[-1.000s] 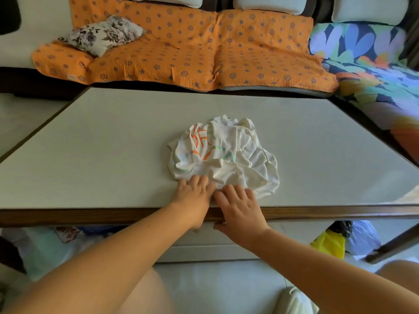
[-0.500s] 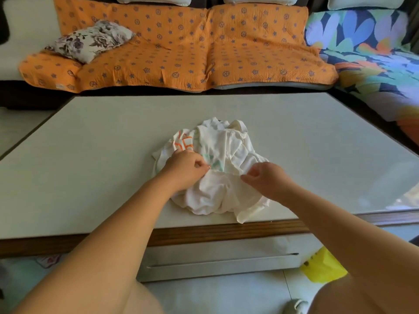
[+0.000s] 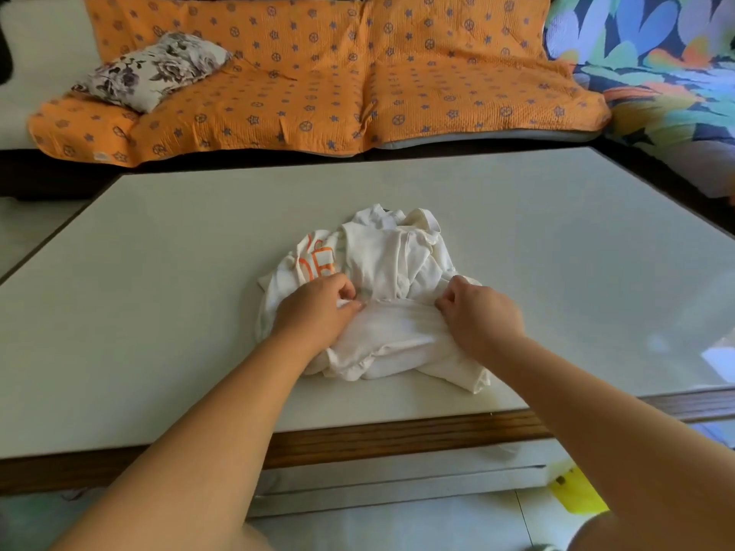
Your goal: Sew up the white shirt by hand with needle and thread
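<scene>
Two bare hands work on a crumpled white shirt (image 3: 391, 268) that lies bunched on the pale table (image 3: 151, 280), near the middle of the table's near half and a little short of its wooden front edge. The left hand (image 3: 318, 308) rests on the left side of the heap on the table, its fingers curled, thumb and fingertips pinching a small fold of the cloth. The right hand (image 3: 483, 316) sits on the right side of the heap, fingers curled in, gripping another fold; a taut ridge of fabric runs between the two hands. Orange lettering (image 3: 318, 266) shows on the part of the shirt toward the table's left side, just beyond the left hand.

Beyond the table's far edge lies an orange patterned sofa cover (image 3: 338, 81), with a floral pillow (image 3: 153, 69) on it toward the left. Past the table's far right corner is a bright leaf-print cover (image 3: 660, 65). Below the table's front edge, at the right, a yellow object (image 3: 576, 495) lies on the floor.
</scene>
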{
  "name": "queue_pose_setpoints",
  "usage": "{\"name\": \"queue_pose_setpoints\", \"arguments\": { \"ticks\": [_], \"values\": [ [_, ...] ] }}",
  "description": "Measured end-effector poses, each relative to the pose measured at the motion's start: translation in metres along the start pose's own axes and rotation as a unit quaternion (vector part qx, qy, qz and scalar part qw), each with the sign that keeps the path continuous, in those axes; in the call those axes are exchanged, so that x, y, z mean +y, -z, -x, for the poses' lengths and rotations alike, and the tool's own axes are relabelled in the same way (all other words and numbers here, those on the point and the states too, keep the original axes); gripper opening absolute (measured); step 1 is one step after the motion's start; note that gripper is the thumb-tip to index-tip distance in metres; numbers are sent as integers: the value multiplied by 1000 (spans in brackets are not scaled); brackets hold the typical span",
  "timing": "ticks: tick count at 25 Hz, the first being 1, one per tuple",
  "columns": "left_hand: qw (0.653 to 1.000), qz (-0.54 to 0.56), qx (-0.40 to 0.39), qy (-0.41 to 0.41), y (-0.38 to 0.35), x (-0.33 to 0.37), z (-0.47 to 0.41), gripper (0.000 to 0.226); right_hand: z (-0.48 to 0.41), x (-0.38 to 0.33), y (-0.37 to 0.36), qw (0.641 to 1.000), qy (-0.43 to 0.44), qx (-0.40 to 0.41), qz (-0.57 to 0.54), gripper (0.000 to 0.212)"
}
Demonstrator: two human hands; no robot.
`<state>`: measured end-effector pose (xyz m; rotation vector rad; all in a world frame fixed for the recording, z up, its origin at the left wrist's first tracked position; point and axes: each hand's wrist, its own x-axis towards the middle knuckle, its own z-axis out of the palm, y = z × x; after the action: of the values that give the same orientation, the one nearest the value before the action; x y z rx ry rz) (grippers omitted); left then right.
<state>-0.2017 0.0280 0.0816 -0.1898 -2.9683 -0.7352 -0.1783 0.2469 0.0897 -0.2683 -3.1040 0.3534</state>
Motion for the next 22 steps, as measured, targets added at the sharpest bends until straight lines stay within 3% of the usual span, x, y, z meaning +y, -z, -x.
{"name": "queue_pose_setpoints", "arguments": {
  "ticks": [2, 4, 5, 7, 9, 10, 14, 22],
  "values": [
    [988, -90, 105, -75, -1, 15, 3, 20, 3, -7, 3, 996, 26, 73, 48, 20],
    [961, -79, 197, -176, -4, 35, 8, 21, 7, -21, 5, 971, 133, 195, 35, 26],
    [957, -60, 195, -207, -10, 41, 10, 25, 10, -29, 2, 957, 190, 218, 7, 32],
    [977, -58, 74, -192, -24, 49, 17, 43, 17, -40, -10, 968, 230, 93, -43, 47],
    [982, -143, -62, -106, -35, 39, 19, 60, 19, -34, -24, 982, 178, -57, -37, 59],
    [977, -170, -103, -77, -35, 33, 17, 60, 18, -26, -27, 985, 152, -82, -25, 64],
    [973, -181, -136, -44, -27, 20, 16, 67, 13, -4, -31, 990, 123, -70, 25, 79],
    [971, -162, -168, -42, -19, 17, 13, 76, 11, -9, -28, 988, 119, -95, 26, 77]
  ]
}}
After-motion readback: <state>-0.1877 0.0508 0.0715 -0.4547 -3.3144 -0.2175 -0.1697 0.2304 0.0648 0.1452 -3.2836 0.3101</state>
